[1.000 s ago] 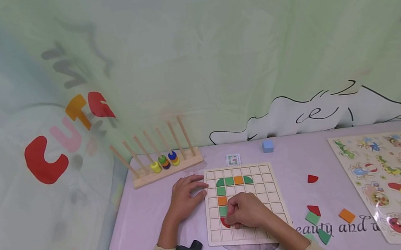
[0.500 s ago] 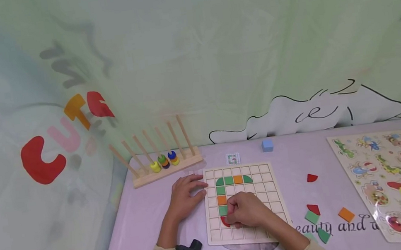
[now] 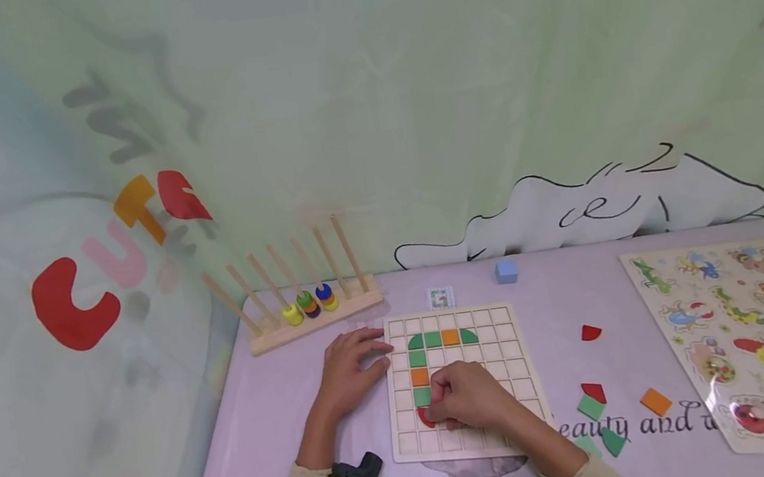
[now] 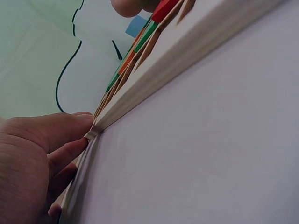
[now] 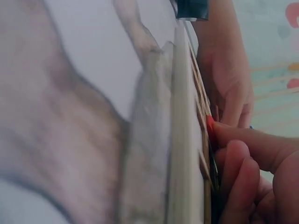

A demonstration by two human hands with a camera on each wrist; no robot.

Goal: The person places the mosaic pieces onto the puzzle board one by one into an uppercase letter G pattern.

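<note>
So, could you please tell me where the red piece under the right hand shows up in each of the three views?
Head: the red piece sits low in the left part of the grid board, at the right hand fingertips.
Left wrist: a red sliver at the top edge, above the board's rim.
Right wrist: a red edge right of centre, against the fingertips.
Shared landmark: the grid board's pale wooden edge.

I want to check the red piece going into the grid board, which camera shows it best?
The head view: the red piece shows below the green square, under the right hand, on the board. The left wrist view shows only its edge, far off. The right wrist view shows a red sliver at the fingertips.
</note>
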